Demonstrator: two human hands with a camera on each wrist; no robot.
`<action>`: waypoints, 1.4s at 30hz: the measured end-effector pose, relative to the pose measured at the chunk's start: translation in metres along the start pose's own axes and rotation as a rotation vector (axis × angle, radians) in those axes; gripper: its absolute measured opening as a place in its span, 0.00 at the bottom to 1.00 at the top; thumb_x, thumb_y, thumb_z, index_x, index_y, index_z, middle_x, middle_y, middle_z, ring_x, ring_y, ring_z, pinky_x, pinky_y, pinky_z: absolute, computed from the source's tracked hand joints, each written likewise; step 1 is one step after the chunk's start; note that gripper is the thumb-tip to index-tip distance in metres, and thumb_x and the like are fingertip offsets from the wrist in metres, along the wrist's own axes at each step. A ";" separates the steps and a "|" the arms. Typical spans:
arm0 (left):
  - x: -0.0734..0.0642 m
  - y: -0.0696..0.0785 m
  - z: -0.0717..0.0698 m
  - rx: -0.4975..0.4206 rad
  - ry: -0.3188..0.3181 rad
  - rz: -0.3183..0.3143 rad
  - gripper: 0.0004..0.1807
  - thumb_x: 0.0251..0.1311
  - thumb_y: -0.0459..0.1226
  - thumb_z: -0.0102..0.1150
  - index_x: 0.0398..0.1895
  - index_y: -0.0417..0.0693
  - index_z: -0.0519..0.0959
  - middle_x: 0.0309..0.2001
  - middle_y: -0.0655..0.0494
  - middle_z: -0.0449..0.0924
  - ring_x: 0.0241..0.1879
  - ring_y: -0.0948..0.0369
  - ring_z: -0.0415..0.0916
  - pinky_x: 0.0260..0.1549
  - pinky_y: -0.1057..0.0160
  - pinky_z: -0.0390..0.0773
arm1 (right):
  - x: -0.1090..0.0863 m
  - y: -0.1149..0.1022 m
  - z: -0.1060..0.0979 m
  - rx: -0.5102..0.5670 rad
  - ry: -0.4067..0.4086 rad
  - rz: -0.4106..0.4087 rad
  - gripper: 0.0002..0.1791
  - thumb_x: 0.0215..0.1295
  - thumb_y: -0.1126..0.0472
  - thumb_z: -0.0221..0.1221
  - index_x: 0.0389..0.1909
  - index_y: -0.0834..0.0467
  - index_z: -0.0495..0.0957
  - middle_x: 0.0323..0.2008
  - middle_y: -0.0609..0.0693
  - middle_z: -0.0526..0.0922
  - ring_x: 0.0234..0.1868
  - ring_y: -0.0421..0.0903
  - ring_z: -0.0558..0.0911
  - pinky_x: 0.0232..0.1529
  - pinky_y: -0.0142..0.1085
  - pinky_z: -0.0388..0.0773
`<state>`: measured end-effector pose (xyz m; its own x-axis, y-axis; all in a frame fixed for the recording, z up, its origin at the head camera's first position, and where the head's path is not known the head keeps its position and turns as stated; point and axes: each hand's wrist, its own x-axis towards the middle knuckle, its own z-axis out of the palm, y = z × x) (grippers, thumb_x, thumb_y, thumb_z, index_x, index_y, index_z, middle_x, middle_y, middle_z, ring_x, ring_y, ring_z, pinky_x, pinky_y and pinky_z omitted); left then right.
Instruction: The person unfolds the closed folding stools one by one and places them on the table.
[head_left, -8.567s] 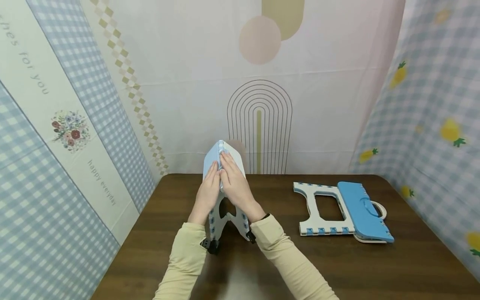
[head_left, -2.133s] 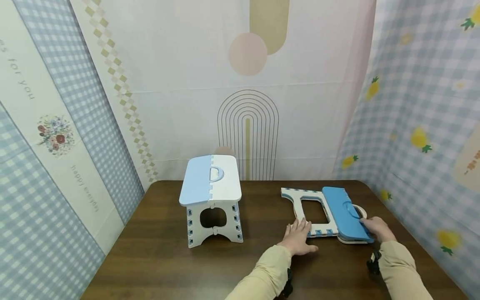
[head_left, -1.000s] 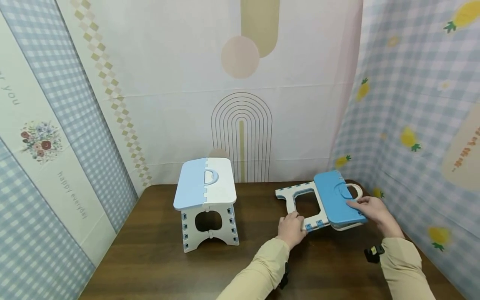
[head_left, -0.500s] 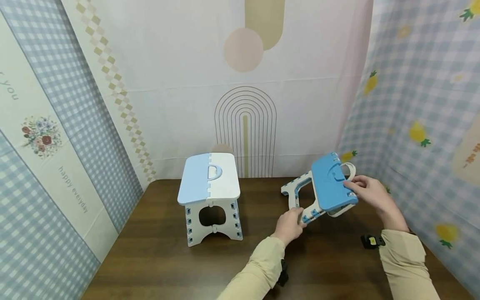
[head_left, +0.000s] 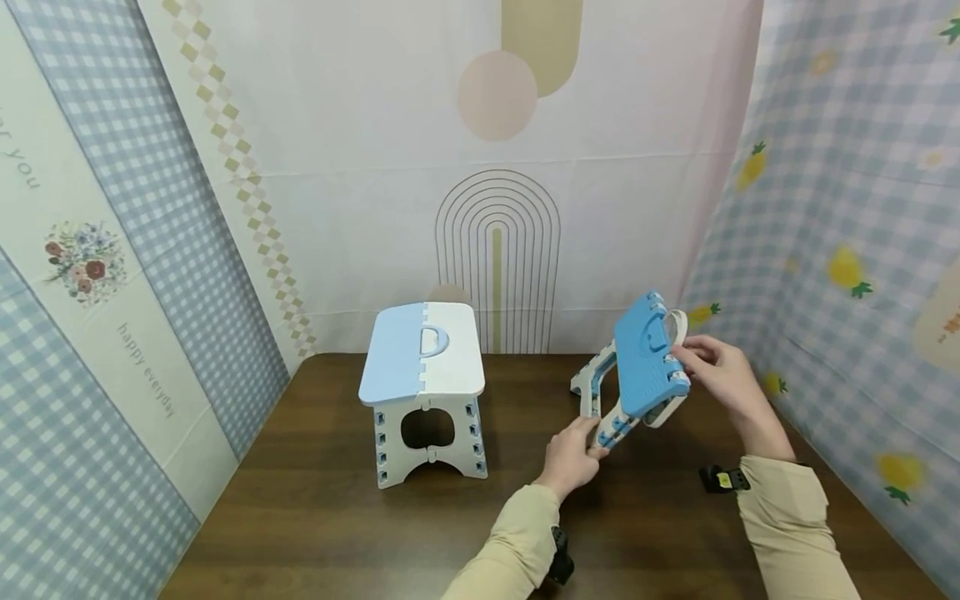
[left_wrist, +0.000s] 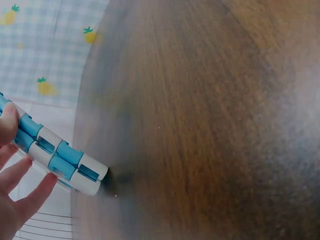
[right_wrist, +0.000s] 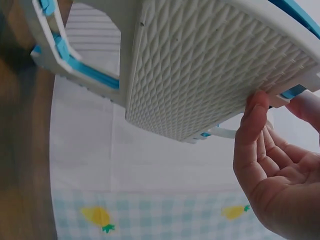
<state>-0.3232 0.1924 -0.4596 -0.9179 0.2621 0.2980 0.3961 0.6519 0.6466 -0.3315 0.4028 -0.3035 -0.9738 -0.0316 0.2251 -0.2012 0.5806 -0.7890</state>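
A folded blue and white folding stool (head_left: 642,357) is tilted up, seat end raised, at the table's right. My left hand (head_left: 570,457) grips the lower end of its legs; the left wrist view shows thumb and fingers on either side of the hinged leg edge (left_wrist: 60,155). With my right hand (head_left: 718,375) I pinch the seat's upper edge beside the white carry handle (head_left: 677,325). In the right wrist view the fingertips lie against the white textured half of the seat (right_wrist: 200,70). To the left, a light-blue and white folding stool (head_left: 422,354) stands unfolded and upright.
The brown wooden table (head_left: 322,533) has its back edge close to a pale patterned cloth (head_left: 360,242). Checked cloth (head_left: 825,192) hangs along the right side. Table surface shows between the two stools and in front of them.
The light-blue stool went from half folded under both hands to standing unfolded. Both hands moved right to the blue stool, took hold and tilted it up from lying flat.
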 end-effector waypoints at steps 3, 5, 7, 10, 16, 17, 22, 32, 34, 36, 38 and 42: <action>-0.001 0.000 -0.002 -0.024 0.012 -0.004 0.25 0.62 0.44 0.63 0.63 0.52 0.75 0.60 0.60 0.78 0.50 0.57 0.81 0.48 0.57 0.80 | 0.000 -0.009 0.005 0.005 0.010 -0.018 0.32 0.71 0.46 0.53 0.60 0.69 0.68 0.27 0.25 0.76 0.29 0.28 0.76 0.31 0.26 0.76; -0.003 0.001 -0.002 -0.046 0.022 -0.018 0.25 0.62 0.44 0.62 0.63 0.54 0.74 0.61 0.59 0.77 0.53 0.55 0.80 0.51 0.54 0.79 | 0.000 -0.013 0.009 0.005 0.027 -0.028 0.32 0.71 0.45 0.53 0.60 0.69 0.68 0.27 0.26 0.75 0.29 0.29 0.75 0.31 0.26 0.75; -0.005 0.001 -0.001 -0.079 0.036 -0.038 0.25 0.62 0.44 0.62 0.64 0.55 0.74 0.62 0.59 0.77 0.54 0.54 0.80 0.52 0.52 0.79 | 0.000 -0.017 0.015 0.002 0.051 -0.029 0.32 0.71 0.45 0.52 0.60 0.68 0.68 0.28 0.26 0.74 0.29 0.30 0.74 0.31 0.26 0.74; -0.010 0.000 0.002 -0.113 0.062 -0.061 0.25 0.62 0.44 0.62 0.63 0.57 0.75 0.60 0.58 0.78 0.53 0.53 0.80 0.50 0.51 0.79 | -0.002 -0.022 0.025 -0.002 0.087 -0.009 0.31 0.71 0.44 0.51 0.60 0.66 0.69 0.28 0.29 0.73 0.30 0.31 0.71 0.31 0.27 0.71; -0.014 -0.003 0.004 -0.137 0.117 -0.039 0.23 0.61 0.43 0.64 0.61 0.56 0.76 0.56 0.58 0.81 0.48 0.56 0.82 0.46 0.57 0.81 | -0.003 -0.028 0.038 -0.028 0.145 0.007 0.31 0.71 0.42 0.50 0.59 0.65 0.71 0.29 0.34 0.73 0.30 0.31 0.69 0.30 0.28 0.69; -0.015 -0.004 0.003 -0.145 0.120 -0.038 0.23 0.61 0.42 0.64 0.61 0.56 0.76 0.56 0.58 0.81 0.48 0.56 0.82 0.46 0.57 0.81 | -0.003 -0.029 0.039 -0.034 0.154 0.005 0.31 0.71 0.42 0.50 0.59 0.64 0.72 0.29 0.34 0.73 0.29 0.31 0.69 0.29 0.28 0.69; -0.018 -0.006 0.004 -0.171 0.121 -0.030 0.23 0.61 0.41 0.63 0.61 0.54 0.76 0.55 0.58 0.81 0.48 0.58 0.82 0.46 0.60 0.81 | -0.003 -0.032 0.046 -0.047 0.206 0.014 0.29 0.70 0.42 0.52 0.57 0.63 0.75 0.29 0.37 0.74 0.27 0.33 0.69 0.26 0.29 0.67; -0.019 -0.009 0.007 -0.311 0.127 -0.058 0.24 0.63 0.40 0.62 0.63 0.53 0.75 0.53 0.56 0.80 0.37 0.67 0.79 0.35 0.73 0.77 | 0.002 -0.041 0.060 -0.002 0.180 -0.034 0.28 0.71 0.44 0.51 0.56 0.64 0.74 0.31 0.42 0.73 0.28 0.33 0.69 0.28 0.27 0.69; -0.020 -0.009 0.009 -0.338 0.128 -0.061 0.24 0.63 0.39 0.62 0.63 0.52 0.74 0.53 0.55 0.80 0.37 0.67 0.79 0.35 0.73 0.78 | 0.003 -0.043 0.063 0.004 0.183 -0.041 0.27 0.71 0.45 0.52 0.55 0.64 0.75 0.30 0.41 0.73 0.28 0.33 0.69 0.27 0.27 0.68; -0.021 -0.010 0.011 -0.364 0.132 -0.065 0.24 0.62 0.38 0.62 0.63 0.52 0.74 0.53 0.55 0.80 0.40 0.65 0.80 0.38 0.70 0.80 | 0.005 -0.045 0.067 0.007 0.182 -0.051 0.26 0.71 0.46 0.52 0.55 0.64 0.75 0.29 0.40 0.73 0.27 0.33 0.69 0.27 0.27 0.68; -0.022 -0.010 0.012 -0.391 0.136 -0.077 0.25 0.62 0.38 0.62 0.63 0.52 0.74 0.54 0.55 0.80 0.46 0.63 0.81 0.43 0.65 0.83 | 0.007 -0.046 0.071 0.007 0.178 -0.063 0.25 0.71 0.46 0.52 0.54 0.63 0.76 0.29 0.39 0.73 0.27 0.34 0.69 0.27 0.27 0.68; -0.022 -0.011 0.014 -0.437 0.129 -0.104 0.25 0.63 0.38 0.61 0.64 0.53 0.73 0.56 0.56 0.79 0.55 0.60 0.78 0.50 0.60 0.82 | 0.010 -0.046 0.076 0.013 0.174 -0.077 0.25 0.71 0.46 0.53 0.53 0.63 0.76 0.27 0.37 0.73 0.27 0.34 0.69 0.27 0.28 0.67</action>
<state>-0.3075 0.1890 -0.4833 -0.9536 0.1026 0.2829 0.3008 0.3020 0.9046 -0.3395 0.3134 -0.3085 -0.9228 0.0667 0.3794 -0.2765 0.5709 -0.7730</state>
